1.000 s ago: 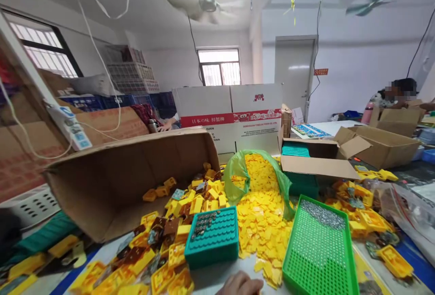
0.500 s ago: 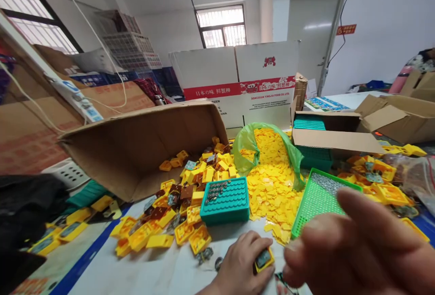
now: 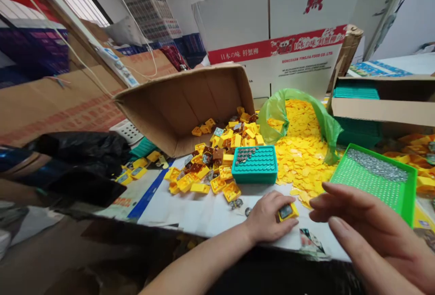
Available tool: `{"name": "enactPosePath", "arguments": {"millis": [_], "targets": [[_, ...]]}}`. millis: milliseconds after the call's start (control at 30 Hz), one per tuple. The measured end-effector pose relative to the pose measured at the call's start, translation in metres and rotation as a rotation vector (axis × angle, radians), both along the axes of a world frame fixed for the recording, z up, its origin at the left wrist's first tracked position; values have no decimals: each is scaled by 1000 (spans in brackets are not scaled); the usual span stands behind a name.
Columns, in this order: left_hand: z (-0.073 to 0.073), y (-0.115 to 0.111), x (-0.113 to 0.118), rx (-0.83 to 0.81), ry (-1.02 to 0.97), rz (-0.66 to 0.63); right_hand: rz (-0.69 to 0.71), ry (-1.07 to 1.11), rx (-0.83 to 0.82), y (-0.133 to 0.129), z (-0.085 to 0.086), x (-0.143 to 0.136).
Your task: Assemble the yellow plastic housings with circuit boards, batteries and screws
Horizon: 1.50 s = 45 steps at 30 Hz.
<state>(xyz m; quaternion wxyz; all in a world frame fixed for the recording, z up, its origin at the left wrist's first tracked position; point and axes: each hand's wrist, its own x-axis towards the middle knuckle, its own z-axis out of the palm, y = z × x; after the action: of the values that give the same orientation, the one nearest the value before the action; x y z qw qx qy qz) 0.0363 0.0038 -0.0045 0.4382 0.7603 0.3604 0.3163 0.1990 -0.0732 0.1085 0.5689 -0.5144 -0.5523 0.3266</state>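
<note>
My left hand (image 3: 272, 215) rests on the table near its front edge, fingers wrapped round a small yellow plastic case (image 3: 288, 212) with a dark grey part set in it. To the right, my right hand (image 3: 380, 231) hovers close to the camera, its thumb and fingers apart with nothing seen between them. Just beyond my left hand stands a teal tray (image 3: 254, 175) with several small round metal parts on its ridged top. A heap of flat yellow plastic pieces (image 3: 302, 145) spills out of a green bag (image 3: 331, 127). Beside my left wrist lies a small round metal part (image 3: 248, 211).
A pile of yellow and brown cases (image 3: 200, 170) spreads from a tipped cardboard box (image 3: 183, 104). At the right is a green perforated tray (image 3: 370, 186) with small metal pieces. A white carton (image 3: 244, 23) stands behind. The table's front edge runs below my hands.
The view has tilted down and turned left, so the table appears higher and further right. My left hand still holds the yellow case. My right hand's thumb and fingers now show more clearly apart.
</note>
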Motion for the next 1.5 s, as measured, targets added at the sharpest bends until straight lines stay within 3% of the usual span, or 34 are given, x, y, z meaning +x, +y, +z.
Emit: {"name": "enactPosePath", "arguments": {"millis": [67, 167, 233, 300, 433, 667, 800, 933, 1067, 1167, 1300, 1500], "targets": [[0, 0, -1, -129, -111, 26, 45, 35, -171, -4, -27, 11], [3, -4, -2, -579, -441, 37, 42, 85, -430, -11, -57, 25], [6, -7, -3, -871, -610, -6, 46, 77, -507, -13, -71, 27], [8, -10, -4, -1056, -670, -61, 68, 51, -531, -12, -81, 25], [11, -10, -7, -1181, -671, -135, 126, 46, -510, -4, -96, 15], [19, -10, -10, -1131, -599, -97, 131, -25, -493, 2, -115, 13], [21, -12, -25, -1121, -494, -11, 148, -100, -515, 1, -111, 16], [20, -10, -50, -1130, -411, 14, 108, -297, -415, 13, -84, 10], [18, -3, -66, -1135, -427, 16, 157, -554, -116, 53, -45, -16], [13, 2, -68, -1159, -446, -2, 211, -795, 71, 96, -27, -47], [2, 2, -71, -1166, -543, -99, 145, -1242, 81, 141, -28, -82], [-6, -1, -79, -1179, -636, -174, 52, -1310, 41, 156, -45, -94]]}}
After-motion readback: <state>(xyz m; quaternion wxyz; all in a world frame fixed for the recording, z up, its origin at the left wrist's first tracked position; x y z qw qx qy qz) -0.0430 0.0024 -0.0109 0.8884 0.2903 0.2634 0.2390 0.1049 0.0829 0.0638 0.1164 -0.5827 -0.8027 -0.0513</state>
